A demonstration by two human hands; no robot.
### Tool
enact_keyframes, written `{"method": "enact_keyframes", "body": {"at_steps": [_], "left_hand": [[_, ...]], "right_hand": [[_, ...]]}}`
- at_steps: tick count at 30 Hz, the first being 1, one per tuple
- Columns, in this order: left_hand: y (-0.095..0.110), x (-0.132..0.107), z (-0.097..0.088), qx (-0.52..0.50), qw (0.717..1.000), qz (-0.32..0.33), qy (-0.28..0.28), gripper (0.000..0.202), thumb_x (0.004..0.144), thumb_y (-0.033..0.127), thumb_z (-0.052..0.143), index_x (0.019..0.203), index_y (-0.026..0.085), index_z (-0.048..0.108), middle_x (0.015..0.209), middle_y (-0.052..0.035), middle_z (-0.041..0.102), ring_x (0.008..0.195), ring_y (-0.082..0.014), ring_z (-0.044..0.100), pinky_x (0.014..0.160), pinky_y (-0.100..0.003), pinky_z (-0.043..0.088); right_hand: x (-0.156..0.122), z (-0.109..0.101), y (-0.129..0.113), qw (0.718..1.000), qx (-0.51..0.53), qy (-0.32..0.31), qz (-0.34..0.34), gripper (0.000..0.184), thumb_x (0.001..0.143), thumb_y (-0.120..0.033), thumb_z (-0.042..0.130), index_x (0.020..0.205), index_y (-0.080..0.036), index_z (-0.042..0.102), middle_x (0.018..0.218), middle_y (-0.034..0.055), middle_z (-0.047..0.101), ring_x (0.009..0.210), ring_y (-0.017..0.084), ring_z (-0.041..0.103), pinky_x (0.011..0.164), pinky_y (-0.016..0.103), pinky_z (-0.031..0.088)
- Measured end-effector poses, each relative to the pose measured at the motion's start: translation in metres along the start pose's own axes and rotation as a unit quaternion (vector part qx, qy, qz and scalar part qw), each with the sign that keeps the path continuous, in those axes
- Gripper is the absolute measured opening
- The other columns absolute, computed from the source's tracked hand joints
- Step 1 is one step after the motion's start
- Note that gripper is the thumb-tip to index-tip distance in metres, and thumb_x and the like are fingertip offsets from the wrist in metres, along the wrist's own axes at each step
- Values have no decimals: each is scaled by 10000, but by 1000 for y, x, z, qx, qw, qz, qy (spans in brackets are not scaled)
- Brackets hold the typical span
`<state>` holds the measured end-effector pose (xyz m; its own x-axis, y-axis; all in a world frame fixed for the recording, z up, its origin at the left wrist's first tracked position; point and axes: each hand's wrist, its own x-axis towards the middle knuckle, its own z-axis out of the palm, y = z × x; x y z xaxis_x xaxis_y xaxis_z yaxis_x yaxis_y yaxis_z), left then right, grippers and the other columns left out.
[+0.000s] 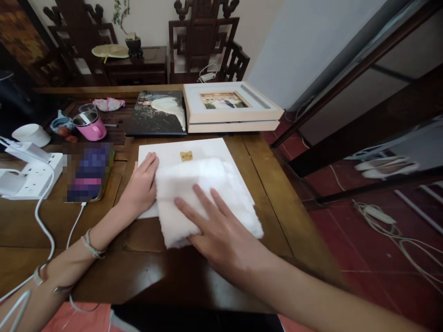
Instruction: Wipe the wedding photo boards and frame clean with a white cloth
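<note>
A fluffy white cloth (207, 193) lies on a white flat board (194, 150) that rests on the wooden table (270, 184); a small gold hanger (186, 156) shows on the board above the cloth. My right hand (216, 230) lies flat on the cloth with fingers stretched out. My left hand (140, 184) rests flat on the board's left edge, touching the cloth's side, fingers together and extended.
Stacked white picture frames (230, 108) and a dark photo print (157, 113) sit at the far side. A pink mug (90, 124), white power strip (31, 170) with cables, a phone (86, 173) and a white bowl (31, 134) are at left. Cables trail on the red floor (387, 221) at right.
</note>
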<state>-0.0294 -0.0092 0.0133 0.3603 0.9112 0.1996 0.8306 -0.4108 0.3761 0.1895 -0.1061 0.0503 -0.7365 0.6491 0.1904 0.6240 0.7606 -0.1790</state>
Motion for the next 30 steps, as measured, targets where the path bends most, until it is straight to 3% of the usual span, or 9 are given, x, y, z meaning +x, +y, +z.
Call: {"method": "enact_keyframes", "body": {"at_steps": [3,7,13,17,20,23,26,30], "left_hand": [[0,-1,-1,4,1000,0,-4,549,890,126,388,1438,101,404,1554,-192,361,1475,-300,264,1180,-601,212],[7,-7,-2,13,1000,-2,-9,500,937,162,328,1417,65,426,1540,-215,373,1470,-311,274,1174,-607,224],[16,-13,4,17,1000,-10,0,502,971,218,313,1415,9,419,1530,-235,380,1462,-325,288,1181,-596,219],[18,-13,5,-3,1000,3,-2,501,945,157,329,1435,106,422,1547,-175,379,1471,-327,267,1164,-637,227],[17,-11,5,-7,1000,5,-4,506,934,138,339,1431,140,434,1555,-155,374,1473,-328,260,1163,-642,227],[15,-11,4,8,1000,-7,-4,487,966,191,320,1420,49,429,1539,-210,378,1464,-328,284,1178,-607,223],[14,-14,1,21,1000,-14,-7,497,975,211,310,1408,-6,421,1531,-239,376,1464,-321,285,1186,-580,222],[11,-20,-6,22,1000,-18,-9,489,974,199,303,1407,6,423,1536,-231,374,1469,-310,274,1188,-569,218]], "right_hand": [[-11,-9,8,998,47,-27,-19,308,739,32,542,854,-179,734,1504,104,468,1436,449,245,1104,708,296],[1,-16,34,997,43,-59,2,550,672,86,462,1081,-187,709,1537,57,426,1465,361,222,1162,621,275],[47,-2,61,995,6,-34,93,646,701,82,446,1262,-187,619,1540,58,420,1458,389,235,1147,644,276],[64,4,56,994,-27,-49,98,672,719,92,429,1298,-205,595,1545,47,411,1458,423,209,1123,700,253],[55,5,53,997,-16,-33,67,600,702,82,441,1195,-186,652,1536,42,426,1462,404,213,1137,678,258],[38,0,60,998,19,-6,64,597,671,83,437,1152,-184,669,1511,32,466,1456,355,264,1154,610,298],[24,-6,74,996,18,4,89,608,684,84,428,1180,-181,659,1491,73,490,1437,333,322,1152,577,326],[11,-10,94,985,-25,-2,169,565,715,66,430,1193,-138,651,1470,162,495,1417,396,331,1087,648,380]]}}
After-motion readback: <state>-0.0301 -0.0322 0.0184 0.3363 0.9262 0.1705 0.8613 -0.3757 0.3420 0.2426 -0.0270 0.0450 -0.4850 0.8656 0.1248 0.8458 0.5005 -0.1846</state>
